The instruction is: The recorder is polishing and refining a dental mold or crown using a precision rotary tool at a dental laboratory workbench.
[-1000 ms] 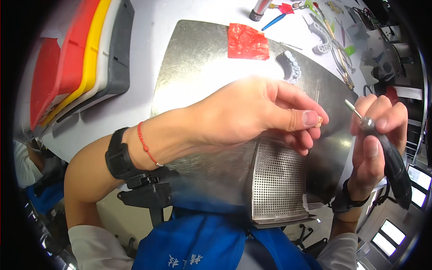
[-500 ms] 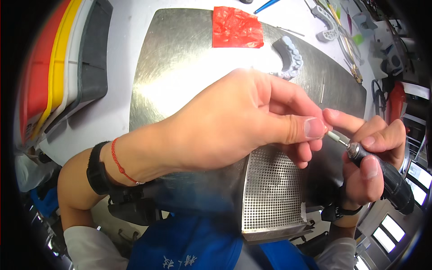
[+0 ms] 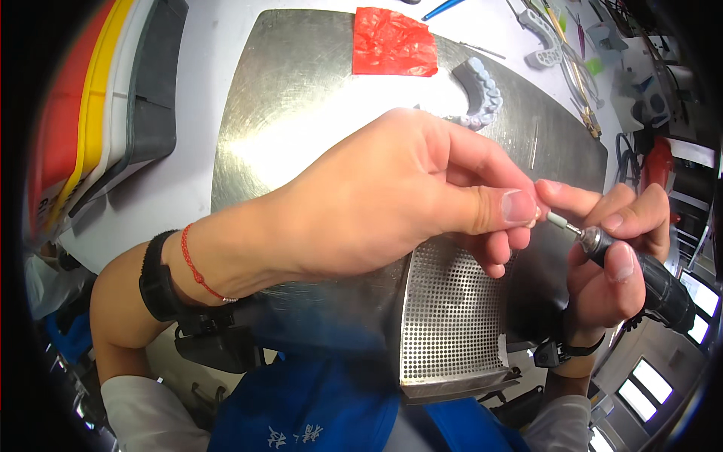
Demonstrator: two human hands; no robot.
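Observation:
My left hand (image 3: 399,192) is closed in a pinch, thumb against forefinger. A small cream-coloured dental crown (image 3: 534,221) shows just past the thumb tip, mostly covered by the fingers. My right hand (image 3: 621,241) grips a black rotary handpiece (image 3: 654,290) at its metal nose, with the body slanting down to the right. From the nose sticks a thin metal shank with a pale grinding bit (image 3: 557,219). The bit's tip lies right by the crown; whether they touch I cannot tell. My right forefinger reaches over to the left fingertips.
Below the hands is a perforated metal grille (image 3: 452,331) in a steel work plate (image 3: 263,98). Beyond lie a grey-blue dental model (image 3: 484,94), a crumpled red sheet (image 3: 394,41) and a second, pale model (image 3: 544,38). Stacked coloured bins (image 3: 94,98) stand at left.
Both hands keep their grips and have shifted slightly left in the picture, as has the whole scene. A little more of the crown shows beside my left thumb.

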